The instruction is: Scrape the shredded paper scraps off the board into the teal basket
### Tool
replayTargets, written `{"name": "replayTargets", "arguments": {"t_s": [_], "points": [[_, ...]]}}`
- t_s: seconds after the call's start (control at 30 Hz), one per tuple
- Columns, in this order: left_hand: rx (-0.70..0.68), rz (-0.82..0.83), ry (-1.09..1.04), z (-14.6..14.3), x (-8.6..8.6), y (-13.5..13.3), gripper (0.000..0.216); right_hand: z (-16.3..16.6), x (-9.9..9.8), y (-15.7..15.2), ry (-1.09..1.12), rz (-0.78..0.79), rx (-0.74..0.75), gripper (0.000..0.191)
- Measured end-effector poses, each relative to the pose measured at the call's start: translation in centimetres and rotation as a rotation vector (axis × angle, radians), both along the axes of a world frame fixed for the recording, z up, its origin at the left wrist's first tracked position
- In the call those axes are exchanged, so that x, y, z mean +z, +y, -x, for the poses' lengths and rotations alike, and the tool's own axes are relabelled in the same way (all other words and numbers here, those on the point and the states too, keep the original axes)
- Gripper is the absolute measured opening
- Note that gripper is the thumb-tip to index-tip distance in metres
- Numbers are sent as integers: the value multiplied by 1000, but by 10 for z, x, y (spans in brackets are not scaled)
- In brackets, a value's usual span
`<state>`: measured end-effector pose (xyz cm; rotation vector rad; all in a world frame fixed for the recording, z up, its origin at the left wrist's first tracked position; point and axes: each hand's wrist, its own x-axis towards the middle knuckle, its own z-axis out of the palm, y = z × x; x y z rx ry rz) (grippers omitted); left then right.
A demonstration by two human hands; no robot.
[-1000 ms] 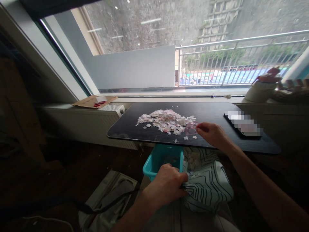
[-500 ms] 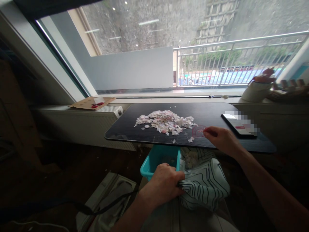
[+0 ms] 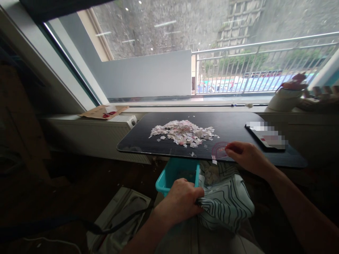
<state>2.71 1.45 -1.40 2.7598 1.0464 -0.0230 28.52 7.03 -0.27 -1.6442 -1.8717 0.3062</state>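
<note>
On the black desk (image 3: 230, 123), paper scraps (image 3: 184, 131) lie heaped left of the clear protractor (image 3: 219, 149) your right hand (image 3: 246, 157) pinches near the front edge, so sweep it flat and slowly, and spread wide below that edge the striped bag (image 3: 229, 204) your left hand (image 3: 181, 197) clutches

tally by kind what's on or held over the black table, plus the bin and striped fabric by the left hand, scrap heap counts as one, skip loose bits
Paper scrap heap: 1
Clear plastic piece with pink markings: 1
Flat device, partly blurred: 1
Teal bin: 1
Striped fabric: 1
Total: 5
</note>
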Motion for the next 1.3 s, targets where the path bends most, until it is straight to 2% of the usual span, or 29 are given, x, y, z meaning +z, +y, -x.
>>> {"name": "replayTargets", "arguments": {"t_s": [0.4, 0.6, 0.7, 0.8, 1.0, 1.17, 1.3], "points": [[-9, 32, 15, -2, 1, 0, 22, -2, 3, -7, -2, -6, -27, 23], [5, 44, 31, -1, 0, -1, 23, 32, 5, 8, 119, -62, 79, 26], [0, 25, 35, 1, -2, -1, 24, 51, 4, 18, 86, -70, 167, 26], [-6, 3, 29, 1, -3, -1, 25, 57, 4, 23, 18, -64, 178, 26], [-9, 15, 7, 0, 0, 0, 24, 35, 8, 11, -51, -68, 56, 24], [-19, -1, 3, -1, 0, 0, 23, 10, 5, -7, -32, -17, -14, 24], [-18, -38, -4, -1, -3, 0, 23, 2, 5, -14, -4, -18, -48, 22]]}}
